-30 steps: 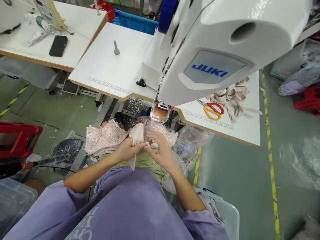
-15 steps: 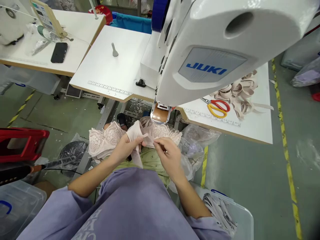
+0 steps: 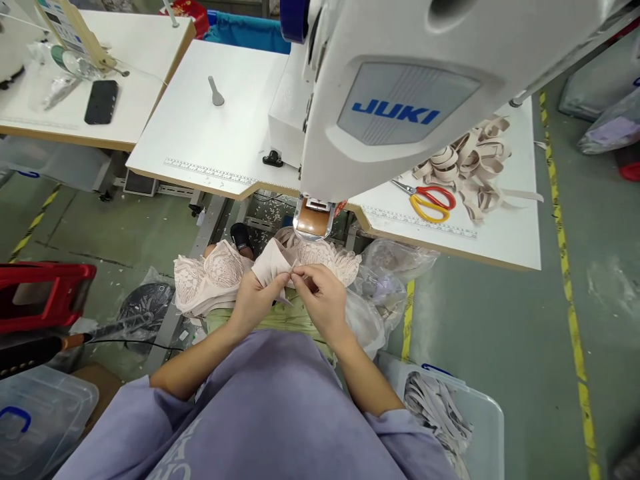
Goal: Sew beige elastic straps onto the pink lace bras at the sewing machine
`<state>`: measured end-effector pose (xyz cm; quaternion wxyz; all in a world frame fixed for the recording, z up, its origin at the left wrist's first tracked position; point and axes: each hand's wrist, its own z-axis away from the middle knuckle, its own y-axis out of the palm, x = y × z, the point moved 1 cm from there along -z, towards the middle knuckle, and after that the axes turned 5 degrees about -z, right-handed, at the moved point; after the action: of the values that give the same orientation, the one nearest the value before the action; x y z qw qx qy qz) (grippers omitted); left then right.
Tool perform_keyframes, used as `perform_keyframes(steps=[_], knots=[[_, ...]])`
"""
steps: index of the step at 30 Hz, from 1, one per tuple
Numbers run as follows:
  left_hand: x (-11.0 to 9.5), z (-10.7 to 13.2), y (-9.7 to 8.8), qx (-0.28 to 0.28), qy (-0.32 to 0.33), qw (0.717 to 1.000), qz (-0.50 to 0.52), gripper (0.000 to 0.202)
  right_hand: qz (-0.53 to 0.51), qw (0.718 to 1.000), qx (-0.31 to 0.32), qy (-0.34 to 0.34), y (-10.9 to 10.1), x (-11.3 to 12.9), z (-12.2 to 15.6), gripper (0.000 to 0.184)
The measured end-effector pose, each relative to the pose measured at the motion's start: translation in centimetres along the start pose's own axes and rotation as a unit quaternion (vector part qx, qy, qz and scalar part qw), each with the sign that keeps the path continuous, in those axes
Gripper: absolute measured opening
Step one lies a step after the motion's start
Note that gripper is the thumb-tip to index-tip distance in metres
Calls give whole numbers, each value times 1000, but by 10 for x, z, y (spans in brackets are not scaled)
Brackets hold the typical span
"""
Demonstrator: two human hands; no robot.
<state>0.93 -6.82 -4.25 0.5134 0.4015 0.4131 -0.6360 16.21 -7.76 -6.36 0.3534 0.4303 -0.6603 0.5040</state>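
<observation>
A pale pink bra [image 3: 224,272] with lace cups lies across my lap, below the sewing machine's work end. My left hand [image 3: 257,297] is closed on its smooth fabric, thumb on top. Close beside it, my right hand [image 3: 323,297] pinches the edge of the same piece between thumb and fingertips. Both sets of fingertips nearly meet at that edge. More lace [image 3: 327,259] spreads out behind the right hand. What exactly sits between the fingertips is too small to make out.
The white sewing machine [image 3: 390,100] overhangs the table [image 3: 240,87]. Scissors with red and yellow handles [image 3: 429,202] lie by a heap of beige straps [image 3: 470,163]. A clear bin [image 3: 487,427] of grey strips stands at the right, a red stool [image 3: 47,293] at the left.
My right hand has moved left, up against my left hand. The strip that stretched between them and the hanging end no longer show as before. The view has shifted slightly.
</observation>
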Motion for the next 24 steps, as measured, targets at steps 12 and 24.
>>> perform_keyframes(steps=[12, 24], knots=[[-4, -5, -6, 60, 80, 986, -135, 26, -29, 988, 144, 46, -23, 2, -12, 10], [-13, -18, -12, 133, 53, 969, -200, 30, -55, 981, 145, 113, -22, 0, -9, 16]])
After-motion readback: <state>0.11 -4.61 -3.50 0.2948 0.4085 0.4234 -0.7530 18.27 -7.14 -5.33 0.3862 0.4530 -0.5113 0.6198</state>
